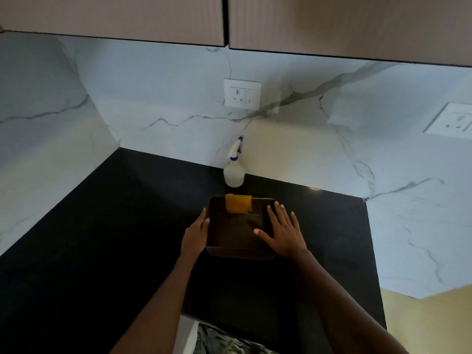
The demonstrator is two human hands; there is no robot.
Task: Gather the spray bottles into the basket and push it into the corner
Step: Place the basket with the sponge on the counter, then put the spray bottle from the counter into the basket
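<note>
A dark perforated basket [233, 227] sits on the black counter in the middle of the view, with a yellow cloth [238, 203] draped over its far rim. My left hand [196, 235] lies flat against the basket's left wall. My right hand [283, 229] rests with fingers spread on the basket's right rim, thumb reaching inside. A translucent white spray bottle [234, 172] with a white and blue trigger head stands upright behind the basket, against the marble wall. Apart from the cloth, the basket looks bare inside.
The black counter [127, 226] runs back to a corner at the far left, where two marble walls meet. A wall socket [242, 93] sits above the bottle, another socket [452, 121] at the right. Cabinets [332, 24] hang overhead. The marble wall steps forward on the right.
</note>
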